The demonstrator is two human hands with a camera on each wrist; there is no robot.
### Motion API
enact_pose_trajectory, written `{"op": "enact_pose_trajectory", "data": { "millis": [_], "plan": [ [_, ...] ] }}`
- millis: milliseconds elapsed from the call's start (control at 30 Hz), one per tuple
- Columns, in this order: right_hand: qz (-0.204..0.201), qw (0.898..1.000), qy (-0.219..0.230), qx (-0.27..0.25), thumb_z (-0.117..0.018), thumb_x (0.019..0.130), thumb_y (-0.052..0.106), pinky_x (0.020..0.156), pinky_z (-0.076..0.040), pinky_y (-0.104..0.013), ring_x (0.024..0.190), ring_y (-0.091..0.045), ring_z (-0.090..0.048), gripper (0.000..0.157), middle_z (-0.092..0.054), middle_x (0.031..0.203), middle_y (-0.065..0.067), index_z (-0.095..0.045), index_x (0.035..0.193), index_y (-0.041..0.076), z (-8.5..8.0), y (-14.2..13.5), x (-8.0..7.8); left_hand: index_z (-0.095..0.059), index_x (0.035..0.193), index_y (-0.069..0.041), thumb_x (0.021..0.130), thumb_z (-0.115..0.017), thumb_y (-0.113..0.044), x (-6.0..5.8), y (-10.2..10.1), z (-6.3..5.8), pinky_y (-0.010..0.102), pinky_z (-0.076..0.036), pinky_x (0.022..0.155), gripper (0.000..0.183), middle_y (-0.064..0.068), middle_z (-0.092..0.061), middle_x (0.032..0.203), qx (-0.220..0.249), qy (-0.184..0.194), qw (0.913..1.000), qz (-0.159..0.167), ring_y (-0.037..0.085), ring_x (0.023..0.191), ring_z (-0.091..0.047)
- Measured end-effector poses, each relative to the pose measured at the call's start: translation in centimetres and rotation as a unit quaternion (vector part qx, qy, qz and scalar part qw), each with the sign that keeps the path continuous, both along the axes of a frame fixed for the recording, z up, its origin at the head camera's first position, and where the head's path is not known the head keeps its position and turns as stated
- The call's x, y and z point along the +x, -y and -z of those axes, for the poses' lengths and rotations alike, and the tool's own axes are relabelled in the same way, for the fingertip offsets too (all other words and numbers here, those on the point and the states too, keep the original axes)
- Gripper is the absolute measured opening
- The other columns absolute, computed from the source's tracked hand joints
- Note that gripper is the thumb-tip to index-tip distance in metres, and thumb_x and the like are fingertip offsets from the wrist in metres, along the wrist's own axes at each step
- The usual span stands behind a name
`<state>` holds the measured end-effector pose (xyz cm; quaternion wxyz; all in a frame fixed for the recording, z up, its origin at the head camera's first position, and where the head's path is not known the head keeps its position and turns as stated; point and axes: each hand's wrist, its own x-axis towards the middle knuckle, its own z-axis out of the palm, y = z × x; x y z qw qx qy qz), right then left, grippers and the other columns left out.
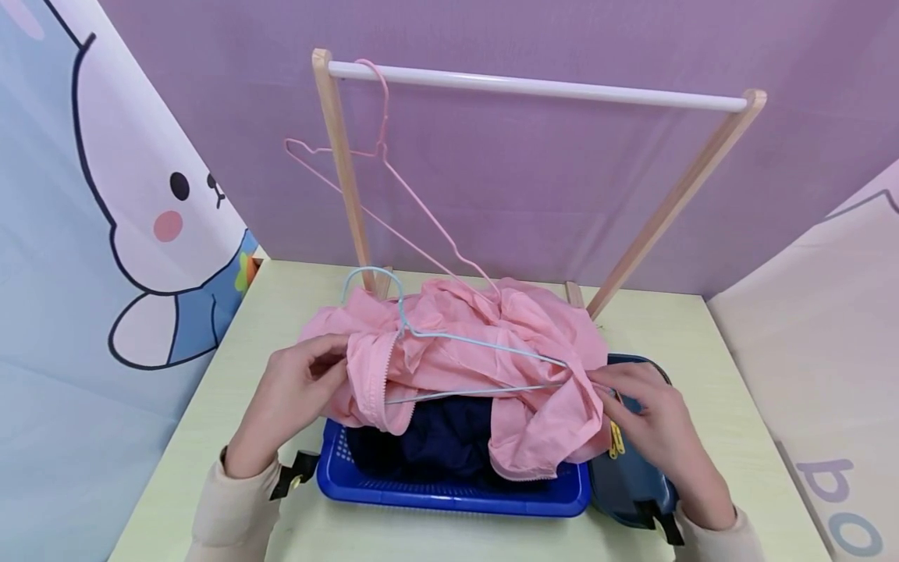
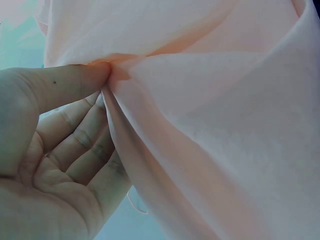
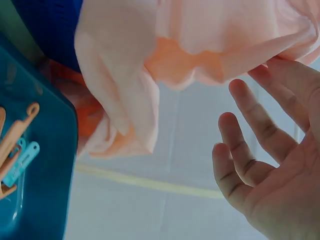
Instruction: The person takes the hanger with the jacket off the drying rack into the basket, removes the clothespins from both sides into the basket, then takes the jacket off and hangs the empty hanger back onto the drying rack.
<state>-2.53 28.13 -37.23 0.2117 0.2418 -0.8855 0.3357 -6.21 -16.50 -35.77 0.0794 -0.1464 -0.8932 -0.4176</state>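
A pink zip-up garment (image 1: 449, 359) lies spread over the front basket, its zipper teeth showing at the opening. Inside that opening is a light blue hanger (image 1: 485, 342), its hook standing up at the left and its ends covered by the fabric. On the left side, my left hand (image 1: 298, 394) pinches a fold of the pink cloth between thumb and fingers. My right hand (image 1: 653, 421) pinches the garment's right part with thumb and index finger; its other fingers spread loosely in the right wrist view.
Navy cloth (image 1: 449, 437) lies in a blue basket (image 1: 449, 499) under the garment. A dark teal bin (image 1: 625, 499) with small hangers (image 3: 17, 145) and yellow clips (image 1: 616, 441) stands at its right. Behind, a pink hanger (image 1: 428, 215) hangs from a rack's white rail (image 1: 548, 86).
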Motion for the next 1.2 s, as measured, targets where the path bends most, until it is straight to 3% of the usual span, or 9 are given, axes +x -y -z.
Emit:
{"op": "enact_pose_trajectory", "data": {
  "millis": [167,300,467,633,900,1200],
  "plan": [
    [-0.014,0.999,-0.026,-0.013,-0.082,0.08,0.0,0.072,-0.042,-0.019,0.095,-0.018,-0.058,0.022,-0.072,0.1,-0.007,-0.079,0.101,0.005,0.9,0.3,-0.6,-0.074,0.116,-0.014,0.092,-0.073,-0.009,-0.1,0.0,0.0,0.027,-0.058,0.071,0.024,-0.004,-0.071,0.097,-0.002,0.0,1.0,0.001,0.011,0.08,-0.063],
    [-0.004,0.999,-0.038,-0.011,-0.083,0.071,-0.009,0.072,-0.041,-0.021,0.09,-0.018,-0.057,0.032,-0.073,0.096,-0.005,-0.079,0.098,0.005,1.4,0.5,-0.9,-0.074,0.115,-0.014,0.092,-0.073,-0.009,-0.1,0.0,0.0,0.026,-0.057,0.07,0.024,-0.005,-0.071,0.097,0.0,-0.001,1.0,0.002,0.011,0.081,-0.063],
    [0.013,0.999,-0.039,-0.007,-0.081,0.071,-0.01,0.074,-0.042,-0.02,0.09,-0.019,-0.057,0.032,-0.072,0.095,-0.004,-0.077,0.098,0.007,1.1,0.5,-1.0,-0.075,0.115,-0.015,0.092,-0.074,-0.01,-0.1,0.0,-0.1,0.026,-0.057,0.07,0.024,-0.006,-0.071,0.097,0.002,-0.002,1.0,0.004,0.011,0.081,-0.063],
    [0.041,0.999,-0.016,-0.022,-0.077,0.076,-0.014,0.08,-0.043,-0.014,0.092,-0.013,-0.057,0.035,-0.071,0.096,-0.001,-0.076,0.103,0.009,0.3,0.4,-1.0,-0.074,0.115,-0.015,0.092,-0.073,-0.01,-0.2,0.0,-0.2,0.026,-0.057,0.071,0.024,-0.006,-0.071,0.098,0.003,0.002,1.0,0.006,0.011,0.082,-0.063],
    [0.009,0.999,0.034,-0.034,-0.08,0.078,-0.007,0.08,-0.044,-0.021,0.097,-0.013,-0.056,0.034,-0.072,0.1,0.001,-0.077,0.108,0.008,-0.1,0.7,-1.1,-0.074,0.115,-0.015,0.092,-0.073,-0.009,0.0,0.0,0.0,0.026,-0.058,0.071,0.024,-0.005,-0.071,0.097,-0.001,0.0,1.0,0.002,0.01,0.081,-0.063],
    [0.026,0.999,-0.013,0.015,-0.084,0.073,-0.004,0.069,-0.043,-0.021,0.085,-0.014,-0.056,0.028,-0.071,0.091,0.004,-0.077,0.093,0.013,0.4,1.1,-1.3,-0.074,0.116,-0.014,0.093,-0.073,-0.01,0.1,0.0,0.0,0.027,-0.058,0.071,0.024,-0.004,-0.072,0.098,-0.008,0.002,1.0,0.002,0.012,0.081,-0.063]
  ]
}}
